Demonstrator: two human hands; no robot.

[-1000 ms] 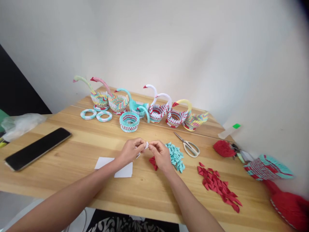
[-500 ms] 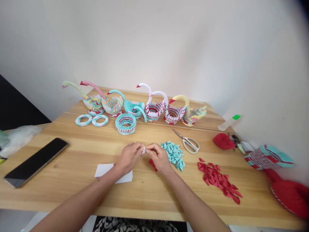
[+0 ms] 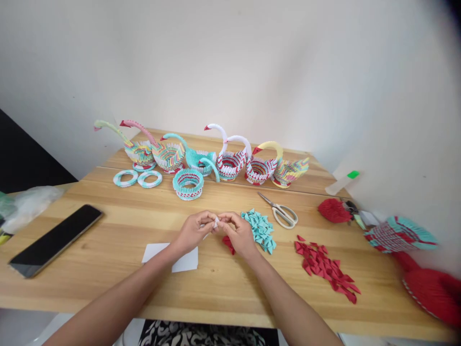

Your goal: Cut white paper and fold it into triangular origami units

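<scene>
Between my fingertips is a small folded piece of white paper [image 3: 216,222], mostly covered by the fingers. My left hand [image 3: 194,230] pinches it from the left and my right hand [image 3: 237,233] from the right, both closed just above the table. White paper sheets [image 3: 186,262] lie under my left forearm. Beside my right hand is a heap of folded turquoise paper triangles [image 3: 260,230]. A few red folded pieces [image 3: 228,245] show partly behind that hand. More red paper triangles [image 3: 326,266] are piled farther right.
Several paper swans [image 3: 230,163] stand along the back, with a turquoise ring basket [image 3: 188,184] and two flat paper rings [image 3: 150,179] before them. Scissors [image 3: 284,215] lie behind the turquoise heap. A phone [image 3: 55,240] is at left; red and turquoise paper models [image 3: 399,234] crowd the right.
The white paper has turned between my fingers and its point now faces up. My two hands have come slightly closer together. The things on the table lie as before.
</scene>
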